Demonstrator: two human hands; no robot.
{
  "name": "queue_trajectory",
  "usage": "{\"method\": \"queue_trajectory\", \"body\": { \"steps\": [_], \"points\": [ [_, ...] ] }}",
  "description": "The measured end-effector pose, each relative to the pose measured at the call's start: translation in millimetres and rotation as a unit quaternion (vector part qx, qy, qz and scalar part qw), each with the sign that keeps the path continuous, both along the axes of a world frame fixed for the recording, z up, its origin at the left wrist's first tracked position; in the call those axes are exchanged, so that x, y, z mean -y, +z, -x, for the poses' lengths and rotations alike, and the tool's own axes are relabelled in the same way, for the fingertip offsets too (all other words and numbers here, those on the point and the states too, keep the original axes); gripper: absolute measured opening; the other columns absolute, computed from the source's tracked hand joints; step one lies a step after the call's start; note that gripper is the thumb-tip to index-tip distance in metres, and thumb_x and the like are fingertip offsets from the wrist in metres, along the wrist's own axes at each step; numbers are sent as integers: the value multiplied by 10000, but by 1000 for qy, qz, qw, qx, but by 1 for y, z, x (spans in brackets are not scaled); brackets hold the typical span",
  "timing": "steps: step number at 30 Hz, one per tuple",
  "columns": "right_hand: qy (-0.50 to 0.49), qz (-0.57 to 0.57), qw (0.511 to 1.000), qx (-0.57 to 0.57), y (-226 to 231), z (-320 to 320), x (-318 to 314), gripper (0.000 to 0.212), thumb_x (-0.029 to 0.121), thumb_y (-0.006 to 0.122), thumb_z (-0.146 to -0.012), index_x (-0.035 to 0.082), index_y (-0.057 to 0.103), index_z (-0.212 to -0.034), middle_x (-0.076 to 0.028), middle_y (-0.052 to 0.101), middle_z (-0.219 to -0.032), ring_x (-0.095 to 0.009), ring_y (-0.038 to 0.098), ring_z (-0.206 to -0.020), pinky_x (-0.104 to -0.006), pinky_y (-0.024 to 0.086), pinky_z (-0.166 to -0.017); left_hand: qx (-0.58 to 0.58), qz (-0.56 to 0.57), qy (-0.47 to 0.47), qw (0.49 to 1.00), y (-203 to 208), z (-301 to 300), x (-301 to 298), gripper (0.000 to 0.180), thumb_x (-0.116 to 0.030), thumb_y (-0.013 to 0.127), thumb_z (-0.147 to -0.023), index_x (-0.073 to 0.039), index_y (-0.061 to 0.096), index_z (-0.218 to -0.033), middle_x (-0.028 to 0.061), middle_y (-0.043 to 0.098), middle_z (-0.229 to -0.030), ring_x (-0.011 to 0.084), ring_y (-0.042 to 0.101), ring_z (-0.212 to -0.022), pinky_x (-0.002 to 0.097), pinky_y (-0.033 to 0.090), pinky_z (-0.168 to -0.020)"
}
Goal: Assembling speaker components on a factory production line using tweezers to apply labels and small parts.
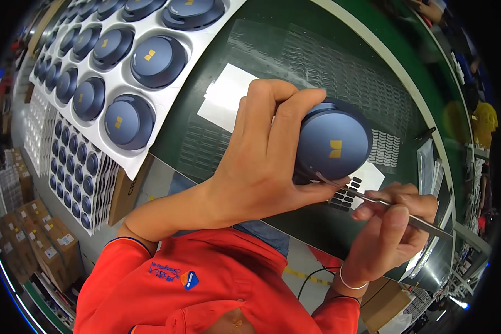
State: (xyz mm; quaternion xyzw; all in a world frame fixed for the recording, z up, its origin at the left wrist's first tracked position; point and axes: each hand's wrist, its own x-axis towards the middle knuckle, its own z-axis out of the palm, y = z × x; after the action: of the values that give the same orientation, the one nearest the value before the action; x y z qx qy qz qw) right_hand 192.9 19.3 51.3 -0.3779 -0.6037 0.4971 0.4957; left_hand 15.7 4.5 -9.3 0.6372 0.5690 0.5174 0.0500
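My left hand (256, 150) is closed around a dark blue round ear cup (328, 133), like that of a headphone, with a small yellow emblem on its face. The cup is lifted over the green mat, thumb beneath its lower edge. Metal tweezers (423, 224) are pinched in my right hand (392, 231), their tips reaching the cup's lower edge beside my left thumb. Whether the tips grip anything is too small to tell. Below the cup, a sheet of small black oblong stickers (342, 199) lies partly hidden.
On the left, a white molded tray (131, 166) carries rows of similar blue cups. More stacked trays (97, 197) and cardboard boxes (44, 245) stand lower down. Clear die-cut sheets (339, 67) and a white sheet (222, 106) lie on the green mat (217, 53). A pale rail (395, 75) borders the right.
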Motion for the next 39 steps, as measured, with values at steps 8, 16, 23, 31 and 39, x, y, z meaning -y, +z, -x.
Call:
{"method": "queue_trajectory", "body": {
  "steps": [8,16,23,31,39],
  "points": [
    [-32,-15,997,67,-8,12,0,208,196,574,-944,1,501,-931,-157,568,-772,-140,525,-572,-227,453,-497,-36,-56,62,996,-12,1,-7,798,-246,886,-510,37,501,-1149,167,462,-985,299,467,-850,372,380,-684],
    [-3,14,999,31,-12,7,-5,138,65,603,-910,12,503,-989,-158,609,-827,-180,658,-643,-240,522,-621,-37,-60,79,994,-15,4,-7,808,-258,886,-482,34,503,-1132,168,479,-973,298,465,-848,378,358,-676],
    [-55,-8,994,91,-15,18,-3,175,160,567,-939,-3,512,-908,-124,538,-745,-141,514,-566,-231,426,-552,-32,-62,85,994,-19,2,-7,806,-260,886,-455,32,505,-1103,160,473,-950,292,467,-852,377,351,-666],
    [-38,-6,995,88,-15,18,-4,172,153,569,-938,-6,515,-904,-122,533,-777,-142,518,-579,-236,426,-571,-34,-65,87,994,-17,3,-7,805,-252,883,-438,35,510,-1092,160,466,-943,291,467,-850,376,348,-662],
    [-36,-4,997,72,-14,17,-3,153,128,554,-945,-23,533,-945,-134,550,-813,-149,528,-589,-242,445,-591,-35,-69,83,994,-19,5,-7,809,-233,879,-424,36,509,-1091,166,459,-945,293,468,-838,377,347,-647]
  ]
}}
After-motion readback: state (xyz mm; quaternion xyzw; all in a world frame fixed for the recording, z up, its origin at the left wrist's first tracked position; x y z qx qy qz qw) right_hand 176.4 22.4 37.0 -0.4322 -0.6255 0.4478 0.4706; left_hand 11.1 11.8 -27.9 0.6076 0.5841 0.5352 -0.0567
